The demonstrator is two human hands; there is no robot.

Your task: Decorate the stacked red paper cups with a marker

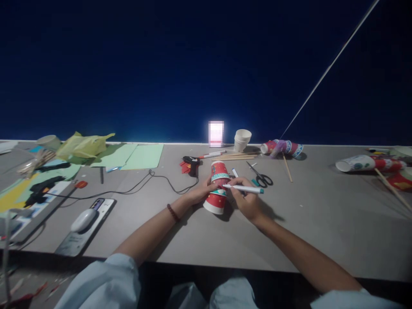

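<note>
Red cup piece (215, 203) sits between my hands, its white end toward me; I cannot tell whether it rests on the table (299, 240). My left hand (200, 193) is curled against its left side, thumb over the front, and my right hand (248, 205) pinches a white marker (247, 189), its tip at the cup's surface. Being round, the piece could roll if my left fingers loosen, and the tip would then skid and smear. Squeezing harder might dent what looks like thin paper. Beyond my left hand, the cord (183, 192) of the glue gun (192, 161) could snag my wrist; beyond my right, scissors (258, 175) could catch careless knuckles.
</note>
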